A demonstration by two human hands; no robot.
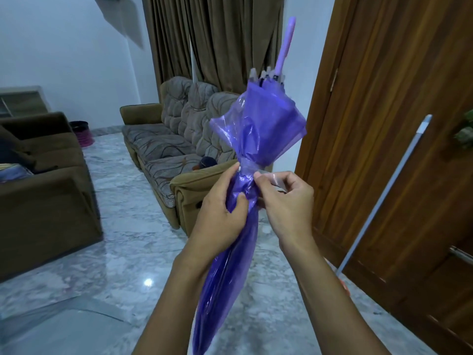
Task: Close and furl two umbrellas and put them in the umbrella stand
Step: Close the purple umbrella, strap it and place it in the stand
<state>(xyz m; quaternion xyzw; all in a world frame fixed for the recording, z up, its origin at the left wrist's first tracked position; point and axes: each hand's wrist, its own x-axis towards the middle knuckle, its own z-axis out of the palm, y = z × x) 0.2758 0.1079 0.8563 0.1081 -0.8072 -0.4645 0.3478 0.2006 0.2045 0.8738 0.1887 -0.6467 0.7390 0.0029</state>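
A closed purple translucent umbrella (pixel 258 124) stands upright in front of me, its lilac handle (pixel 286 44) pointing up and its lower end running out of the bottom of the view. My left hand (pixel 225 208) grips the gathered canopy at its narrow waist. My right hand (pixel 284 201) pinches the clear tie strap (pixel 275 178) at the same spot, beside the left thumb. Above the hands the canopy flares loose. A dark round bin with a pink base (pixel 82 133), possibly the umbrella stand, sits far left on the floor by the wall.
A patterned sofa (pixel 169 149) stands ahead on the marble floor (pixel 122 252). A brown armchair (pixel 43 180) fills the left. A wooden door (pixel 399 124) is at right with a white pole (pixel 384 196) leaning on it. Brown curtains (pixel 217 42) hang behind.
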